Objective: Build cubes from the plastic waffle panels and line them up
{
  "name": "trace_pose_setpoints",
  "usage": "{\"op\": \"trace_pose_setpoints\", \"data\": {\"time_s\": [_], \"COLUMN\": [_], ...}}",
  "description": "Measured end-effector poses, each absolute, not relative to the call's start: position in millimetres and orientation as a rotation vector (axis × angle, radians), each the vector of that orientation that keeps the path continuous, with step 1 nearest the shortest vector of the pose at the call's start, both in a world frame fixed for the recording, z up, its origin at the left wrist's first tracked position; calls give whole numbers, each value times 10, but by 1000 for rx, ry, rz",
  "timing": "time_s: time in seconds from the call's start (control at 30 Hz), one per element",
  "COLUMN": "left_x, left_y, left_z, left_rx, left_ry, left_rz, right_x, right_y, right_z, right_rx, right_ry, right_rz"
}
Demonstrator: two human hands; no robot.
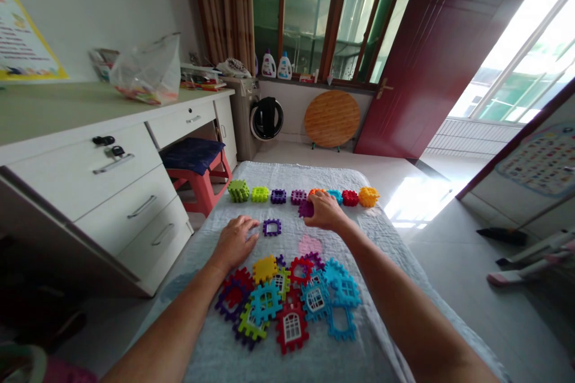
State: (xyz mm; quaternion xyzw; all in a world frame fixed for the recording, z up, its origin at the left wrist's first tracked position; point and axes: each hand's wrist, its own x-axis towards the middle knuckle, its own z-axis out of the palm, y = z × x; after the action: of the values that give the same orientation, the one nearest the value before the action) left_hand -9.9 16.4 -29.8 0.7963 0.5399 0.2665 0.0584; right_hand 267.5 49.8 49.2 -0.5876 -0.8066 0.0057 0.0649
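Note:
My right hand (324,210) pinches a magenta-purple block piece (306,209) just in front of the row of stacks. My left hand (236,240) rests on the cloth with its fingers spread, holding nothing. Beside its fingertips lies a purple square frame (272,227). Along the far side runs a row of block stacks, among them green (238,190), lime (260,194), dark purple (278,196), red (350,198) and yellow-orange (369,196). A loose pile nearer me holds a yellow piece (265,268), a red window piece (291,327) and several blue pieces (340,291).
A grey-blue cloth (202,335) covers the surface. At the left are a white desk (81,102) with a plastic bag (150,72) and a red stool (202,182). Behind stand a washing machine (245,125), a round wooden board (332,118) and a dark red door (422,42).

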Motion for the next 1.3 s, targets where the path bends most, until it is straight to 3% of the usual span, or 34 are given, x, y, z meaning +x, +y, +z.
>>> {"op": "trace_pose_setpoints", "data": {"time_s": [0.3,0.77,1.07,1.3], "left_x": [-78,-73,-94,-102], "left_y": [136,127,160,188], "left_z": [-234,-208,-262,-300], "left_rx": [2386,2382,2423,2447], "left_ry": [1643,1646,1648,1596], "left_rz": [774,760,739,779], "right_x": [2516,2460,2775,3010], "right_y": [1248,1330,743,-139], "right_z": [637,519,704,618], "right_rx": [-1838,-1887,-1715,-1417], "right_ry": [-2520,-2595,-2444,-2666], "right_rz": [20,33,54,585]}}
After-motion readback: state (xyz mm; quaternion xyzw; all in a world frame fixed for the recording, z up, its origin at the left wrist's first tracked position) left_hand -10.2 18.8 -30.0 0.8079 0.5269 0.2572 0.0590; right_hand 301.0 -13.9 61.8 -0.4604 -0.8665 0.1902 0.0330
